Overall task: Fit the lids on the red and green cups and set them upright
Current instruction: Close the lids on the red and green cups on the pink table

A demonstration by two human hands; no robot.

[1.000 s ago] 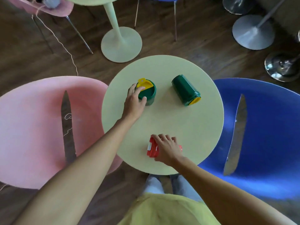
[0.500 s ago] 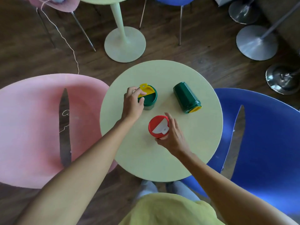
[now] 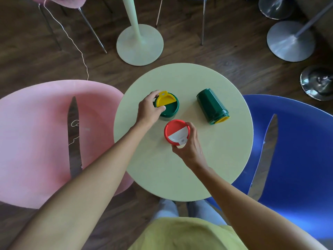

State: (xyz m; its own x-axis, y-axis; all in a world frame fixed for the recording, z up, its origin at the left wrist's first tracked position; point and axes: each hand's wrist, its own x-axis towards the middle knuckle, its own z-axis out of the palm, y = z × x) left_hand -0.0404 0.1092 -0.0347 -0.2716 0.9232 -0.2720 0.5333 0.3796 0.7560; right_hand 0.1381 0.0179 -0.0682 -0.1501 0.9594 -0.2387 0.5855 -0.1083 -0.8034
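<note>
Three plastic cups sit on the round pale-green desk in front of me. The upright dark green cup with a green-and-yellow lid stands toward the desk's far left; my left hand wraps its left side, fingers curled over the lid's edge, so that grip is closed on it. Just nearer me, the upright red cup with a red-and-white lid stands close to the green one without touching it, and my right hand holds it from the near right side, thumb and fingers around the rim by the white tab. Both lids look seated flat on their cups. I cannot see inside either cup, since the lids cover them. A second dark green cup lies on its side to the right, well apart from the other two, base pointing away and its yellow-lidded mouth facing toward me. A pink moulded chair is at the desk's left, a blue one at its right.
</note>
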